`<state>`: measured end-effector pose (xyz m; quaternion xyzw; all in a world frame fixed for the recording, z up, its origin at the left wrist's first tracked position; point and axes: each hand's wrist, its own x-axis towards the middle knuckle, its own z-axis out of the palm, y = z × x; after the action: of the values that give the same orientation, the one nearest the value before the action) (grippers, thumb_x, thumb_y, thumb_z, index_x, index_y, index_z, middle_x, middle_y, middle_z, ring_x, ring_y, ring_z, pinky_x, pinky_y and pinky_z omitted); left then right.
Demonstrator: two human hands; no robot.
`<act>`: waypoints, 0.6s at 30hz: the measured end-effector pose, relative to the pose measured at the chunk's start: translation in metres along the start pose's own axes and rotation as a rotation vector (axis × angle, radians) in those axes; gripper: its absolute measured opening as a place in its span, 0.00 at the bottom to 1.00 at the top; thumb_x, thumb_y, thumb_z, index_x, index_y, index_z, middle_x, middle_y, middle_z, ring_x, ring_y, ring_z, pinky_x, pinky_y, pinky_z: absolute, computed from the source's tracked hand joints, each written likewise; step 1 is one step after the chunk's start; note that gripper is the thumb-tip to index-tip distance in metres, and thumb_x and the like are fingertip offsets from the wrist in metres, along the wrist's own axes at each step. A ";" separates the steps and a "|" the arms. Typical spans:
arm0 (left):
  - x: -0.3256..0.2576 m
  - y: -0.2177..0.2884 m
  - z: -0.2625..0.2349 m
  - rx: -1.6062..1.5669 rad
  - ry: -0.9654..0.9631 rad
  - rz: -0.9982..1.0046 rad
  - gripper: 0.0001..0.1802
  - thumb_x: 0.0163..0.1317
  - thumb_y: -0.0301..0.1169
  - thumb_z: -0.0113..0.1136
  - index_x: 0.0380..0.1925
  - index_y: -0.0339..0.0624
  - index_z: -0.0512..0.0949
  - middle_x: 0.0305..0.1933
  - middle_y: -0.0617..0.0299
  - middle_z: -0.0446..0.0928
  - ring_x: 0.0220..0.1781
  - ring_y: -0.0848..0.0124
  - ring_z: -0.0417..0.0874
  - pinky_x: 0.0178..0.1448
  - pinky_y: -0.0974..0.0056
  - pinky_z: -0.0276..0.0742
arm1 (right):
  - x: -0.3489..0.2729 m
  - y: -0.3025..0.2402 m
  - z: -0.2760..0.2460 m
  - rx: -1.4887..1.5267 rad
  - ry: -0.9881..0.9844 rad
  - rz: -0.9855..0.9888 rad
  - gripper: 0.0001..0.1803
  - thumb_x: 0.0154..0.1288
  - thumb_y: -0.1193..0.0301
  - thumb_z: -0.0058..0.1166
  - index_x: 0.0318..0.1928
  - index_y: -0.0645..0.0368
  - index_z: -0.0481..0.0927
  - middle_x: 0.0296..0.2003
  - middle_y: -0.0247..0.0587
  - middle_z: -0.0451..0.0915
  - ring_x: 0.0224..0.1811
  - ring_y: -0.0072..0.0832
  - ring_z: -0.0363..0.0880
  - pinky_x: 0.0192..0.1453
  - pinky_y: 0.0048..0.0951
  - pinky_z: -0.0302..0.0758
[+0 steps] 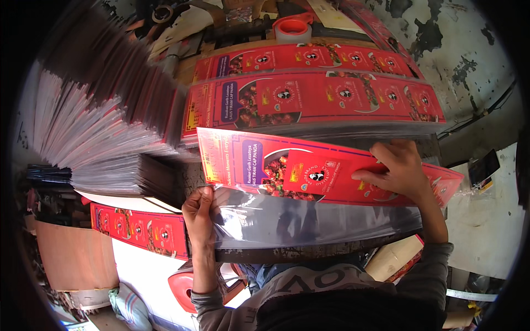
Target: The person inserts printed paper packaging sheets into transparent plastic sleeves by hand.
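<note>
A long red printed card strip (353, 175) with food pictures lies slanted before me. My right hand (402, 172) grips its right part, thumb on the printed face and fingers over the upper edge. Below the strip, glossy clear plastic sleeves (309, 223) lie flat along the near side of the table; the strip overlaps their upper part. Whether the strip is inside a sleeve I cannot tell. My left hand (200, 212) pinches the left edge of a clear sleeve between thumb and fingers, close to the strip's lower left corner.
Beyond the strip, a stack of similar red strips (314, 99) lies in two rows. Tall piles of sleeved strips (105, 121) lean at the left. A red tape roll (292, 26) sits at the back. A red plastic stool (181, 289) stands below the table's left side.
</note>
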<state>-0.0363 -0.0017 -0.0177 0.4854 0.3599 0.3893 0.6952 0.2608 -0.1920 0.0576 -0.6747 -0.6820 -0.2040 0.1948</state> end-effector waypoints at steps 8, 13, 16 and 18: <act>-0.001 -0.001 0.001 0.016 0.015 -0.002 0.10 0.63 0.29 0.51 0.30 0.32 0.74 0.27 0.60 0.77 0.25 0.79 0.77 0.29 0.78 0.72 | 0.000 0.003 0.000 0.078 0.009 -0.010 0.26 0.42 0.50 0.65 0.19 0.54 0.64 0.12 0.30 0.65 0.10 0.27 0.59 0.18 0.28 0.57; -0.002 0.001 0.005 0.043 0.039 -0.020 0.09 0.63 0.29 0.51 0.30 0.33 0.74 0.25 0.62 0.76 0.24 0.80 0.75 0.28 0.78 0.70 | -0.001 0.004 0.000 0.118 -0.028 0.008 0.25 0.42 0.51 0.65 0.19 0.54 0.65 0.11 0.31 0.64 0.11 0.29 0.61 0.18 0.30 0.58; -0.002 0.002 0.007 0.015 0.008 -0.024 0.09 0.63 0.30 0.51 0.29 0.34 0.74 0.24 0.63 0.75 0.24 0.81 0.74 0.28 0.79 0.69 | -0.001 0.004 -0.001 0.151 -0.042 0.011 0.25 0.42 0.52 0.65 0.19 0.54 0.65 0.11 0.32 0.64 0.11 0.30 0.62 0.18 0.30 0.58; -0.001 0.002 0.005 -0.020 -0.029 -0.025 0.09 0.63 0.30 0.50 0.28 0.35 0.74 0.24 0.64 0.75 0.24 0.81 0.73 0.28 0.79 0.69 | 0.000 0.005 -0.005 0.154 -0.043 0.001 0.25 0.42 0.52 0.65 0.19 0.55 0.65 0.11 0.33 0.64 0.11 0.30 0.62 0.18 0.30 0.58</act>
<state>-0.0328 -0.0042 -0.0148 0.4795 0.3520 0.3773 0.7098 0.2653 -0.1947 0.0614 -0.6623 -0.6994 -0.1364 0.2315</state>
